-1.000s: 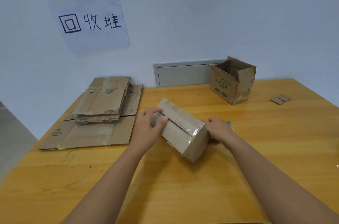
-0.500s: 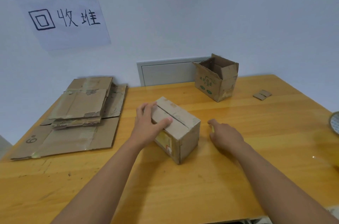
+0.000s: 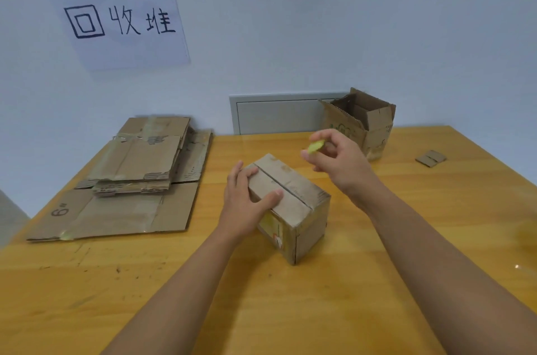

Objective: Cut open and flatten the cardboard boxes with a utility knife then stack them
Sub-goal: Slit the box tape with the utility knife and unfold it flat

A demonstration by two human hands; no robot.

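The right hand [image 3: 338, 163] hangs in the air above the far end of the closed box [image 3: 290, 203], fingers curled, pinching a small yellow-green thing [image 3: 315, 146] between thumb and fingertips. Only a blurred stub of it shows past the fingers, so I cannot tell whether it is the knife or whether a blade is out. Just below and nearer, the left hand [image 3: 247, 199] rests on the box, fingers laid fairly straight over its far left edge and thumb flat on the top flap, beside the centre seam. The box stands on the table [image 3: 377, 282]; its near left side is partly hidden behind that wrist, with only a scrap of a coloured label showing. Behind the right hand an open box [image 3: 360, 122] stands by the wall, its lower front covered by the fingers. Well off to the left lies the stack [image 3: 136, 177] of flattened cardboard. Far right, a small cardboard scrap [image 3: 430, 158] lies alone. A paper sign [image 3: 119, 20] hangs on the wall above the stack.
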